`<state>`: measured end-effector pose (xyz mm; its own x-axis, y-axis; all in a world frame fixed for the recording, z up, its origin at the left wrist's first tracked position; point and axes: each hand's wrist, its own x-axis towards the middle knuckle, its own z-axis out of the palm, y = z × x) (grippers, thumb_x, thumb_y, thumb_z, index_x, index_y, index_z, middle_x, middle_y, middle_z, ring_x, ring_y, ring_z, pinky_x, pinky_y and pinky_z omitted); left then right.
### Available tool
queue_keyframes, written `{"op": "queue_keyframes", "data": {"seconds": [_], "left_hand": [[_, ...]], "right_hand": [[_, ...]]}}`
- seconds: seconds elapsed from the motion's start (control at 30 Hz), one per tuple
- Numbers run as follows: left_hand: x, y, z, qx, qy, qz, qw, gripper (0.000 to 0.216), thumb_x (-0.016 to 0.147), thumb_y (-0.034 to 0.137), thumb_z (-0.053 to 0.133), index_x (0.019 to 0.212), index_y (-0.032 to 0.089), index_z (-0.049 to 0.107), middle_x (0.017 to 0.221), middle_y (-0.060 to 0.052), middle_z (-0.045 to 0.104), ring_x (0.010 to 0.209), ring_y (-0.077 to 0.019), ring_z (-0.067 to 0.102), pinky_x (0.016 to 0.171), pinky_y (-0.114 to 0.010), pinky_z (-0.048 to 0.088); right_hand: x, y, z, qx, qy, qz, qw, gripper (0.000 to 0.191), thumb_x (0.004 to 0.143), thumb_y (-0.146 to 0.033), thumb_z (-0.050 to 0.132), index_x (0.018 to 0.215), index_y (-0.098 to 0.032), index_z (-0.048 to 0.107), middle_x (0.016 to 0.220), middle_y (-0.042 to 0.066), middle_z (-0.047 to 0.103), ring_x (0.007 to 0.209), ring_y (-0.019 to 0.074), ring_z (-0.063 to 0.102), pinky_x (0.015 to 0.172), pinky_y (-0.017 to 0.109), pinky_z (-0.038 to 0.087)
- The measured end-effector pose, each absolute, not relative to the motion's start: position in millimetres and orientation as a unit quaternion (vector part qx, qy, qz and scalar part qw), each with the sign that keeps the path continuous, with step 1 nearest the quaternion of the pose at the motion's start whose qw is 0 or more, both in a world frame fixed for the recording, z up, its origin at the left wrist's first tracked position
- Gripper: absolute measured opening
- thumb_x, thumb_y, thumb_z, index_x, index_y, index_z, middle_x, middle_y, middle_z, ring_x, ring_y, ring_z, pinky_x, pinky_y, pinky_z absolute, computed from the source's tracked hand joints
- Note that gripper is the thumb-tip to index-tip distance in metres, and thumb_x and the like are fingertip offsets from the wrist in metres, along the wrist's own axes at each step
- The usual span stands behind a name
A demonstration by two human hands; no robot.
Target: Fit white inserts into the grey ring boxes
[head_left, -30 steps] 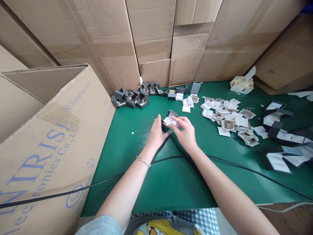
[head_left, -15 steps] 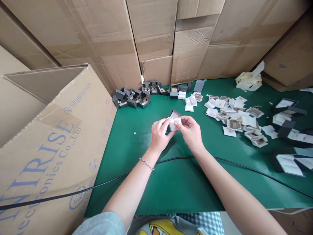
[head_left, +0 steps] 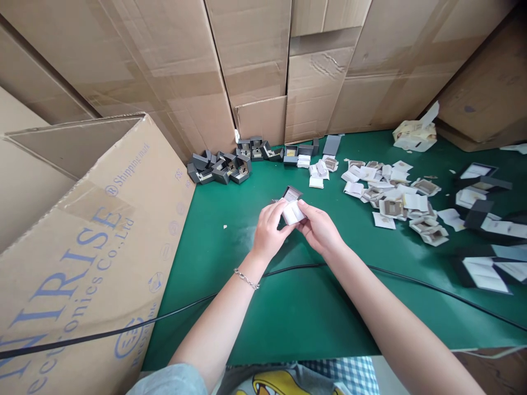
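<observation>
Both my hands meet above the green table [head_left: 288, 307], pinching a small white insert [head_left: 293, 212] between their fingertips. My left hand [head_left: 269, 230] grips its left side and my right hand [head_left: 321, 229] its right side. Just behind the insert sits a small dark grey box [head_left: 291, 193] with its lid up; my fingers hide the box's lower part. A thin bracelet [head_left: 246, 279] circles my left wrist.
Several open grey boxes [head_left: 222, 167] are heaped at the back left. White and tan inserts [head_left: 391, 192] lie scattered to the right, with dark trays [head_left: 480, 211] beyond. A big printed carton [head_left: 82, 247] stands at left, cardboard boxes [head_left: 255, 66] behind. A black cable [head_left: 411, 280] crosses the table.
My hands lifted the white insert off the table and out of the grey box, drawing it slightly nearer; the box stays behind them.
</observation>
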<state>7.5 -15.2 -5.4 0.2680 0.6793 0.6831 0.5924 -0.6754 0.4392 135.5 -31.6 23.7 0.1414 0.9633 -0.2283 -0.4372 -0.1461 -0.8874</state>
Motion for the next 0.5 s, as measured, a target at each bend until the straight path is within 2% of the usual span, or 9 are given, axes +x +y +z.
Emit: {"op": "queue_keyframes", "data": {"seconds": [0.17, 0.33, 0.5], "left_hand": [[8.8, -16.9, -5.7, 0.797, 0.380, 0.467, 0.046, 0.050, 0.081, 0.040, 0.057, 0.126, 0.021, 0.043, 0.116, -0.011, 0.061, 0.109, -0.0232, 0.056, 0.093, -0.041, 0.048], [10.3, -17.9, -4.3, 0.793, 0.336, 0.508, 0.003, 0.049, 0.081, 0.034, 0.059, 0.125, 0.021, 0.042, 0.117, -0.011, 0.061, 0.108, -0.0223, 0.057, 0.090, -0.038, 0.050], [9.2, -18.0, -4.3, 0.792, 0.362, 0.490, 0.017, 0.043, 0.082, 0.030, 0.057, 0.122, 0.021, 0.045, 0.107, -0.009, 0.065, 0.098, -0.0201, 0.061, 0.084, -0.035, 0.051]], "right_hand": [[134.9, -32.1, 29.1, -0.456, -0.269, 0.632, 0.566, 0.033, 0.070, -0.046, 0.068, 0.079, -0.015, 0.064, 0.081, 0.009, 0.068, 0.078, 0.0228, 0.064, 0.062, 0.031, 0.055], [136.9, -32.8, 32.7, -0.432, -0.220, 0.677, 0.554, 0.025, 0.073, -0.037, 0.069, 0.083, -0.014, 0.066, 0.084, 0.008, 0.068, 0.080, 0.0191, 0.063, 0.059, 0.024, 0.053], [137.9, -32.5, 31.2, -0.446, -0.254, 0.664, 0.544, 0.032, 0.069, -0.042, 0.071, 0.081, -0.013, 0.067, 0.083, 0.009, 0.068, 0.081, 0.0211, 0.064, 0.067, 0.030, 0.054]]}}
